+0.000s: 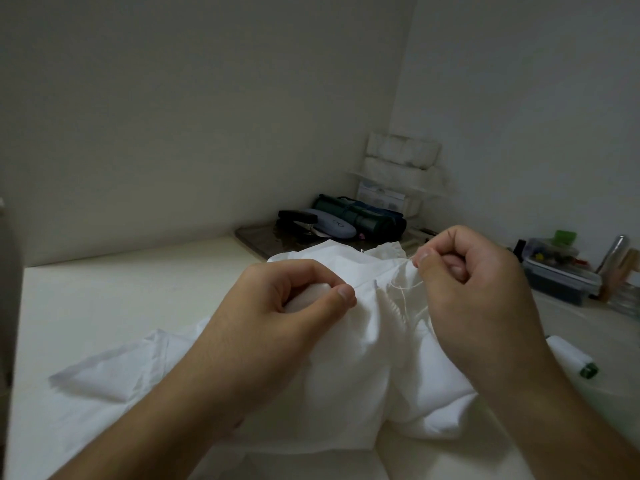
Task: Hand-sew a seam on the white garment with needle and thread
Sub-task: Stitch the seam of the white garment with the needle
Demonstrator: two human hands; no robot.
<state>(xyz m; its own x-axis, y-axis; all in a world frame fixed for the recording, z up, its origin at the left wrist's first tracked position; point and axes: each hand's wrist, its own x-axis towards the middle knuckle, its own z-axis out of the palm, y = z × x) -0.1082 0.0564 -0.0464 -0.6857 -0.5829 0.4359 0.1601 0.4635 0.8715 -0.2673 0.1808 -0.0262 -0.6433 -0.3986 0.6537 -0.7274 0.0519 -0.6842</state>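
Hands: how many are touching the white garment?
2. The left hand grips a bunch of the white garment at centre. The right hand pinches at its upper edge, where thread trails. The needle itself is too small to tell.

One view only for me: head camera, wide-angle, looking forward and down from above the near edge of the worktop (114, 271), close over it. It faces the wall corner beyond the worktop's far right end.
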